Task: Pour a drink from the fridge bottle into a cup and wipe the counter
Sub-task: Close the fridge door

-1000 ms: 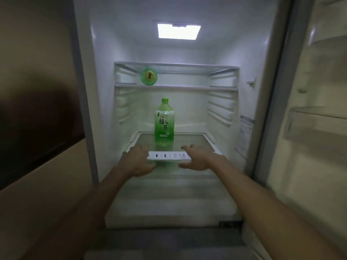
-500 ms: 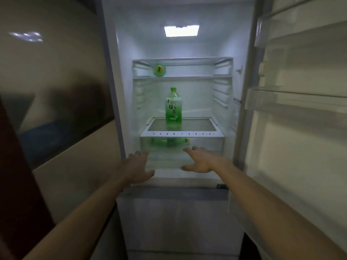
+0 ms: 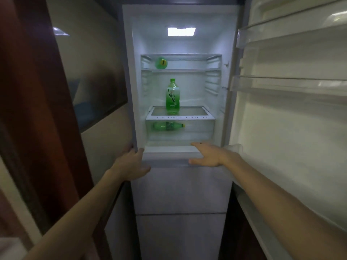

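Observation:
The fridge stands open in front of me. A tall green tea bottle (image 3: 172,97) stands upright on the glass shelf (image 3: 197,117). A second green bottle (image 3: 167,126) lies on its side in the drawer under that shelf. A third green bottle (image 3: 161,63) lies end-on on the top shelf. My left hand (image 3: 129,164) rests against the lower left edge of the fridge frame, fingers spread. My right hand (image 3: 207,154) hovers flat and empty at the bottom lip of the compartment, well below the upright bottle.
The open fridge door (image 3: 291,102) with its clear bins fills the right side. A beige wall panel with a dark glass pane (image 3: 93,87) and a reddish-brown frame (image 3: 37,109) stand close on the left. Closed lower fridge drawers (image 3: 180,190) are below my hands.
The view has pulled back from the fridge, and both hands have come away from the glass shelf down to the compartment's bottom edge. The lying bottle in the drawer is now visible.

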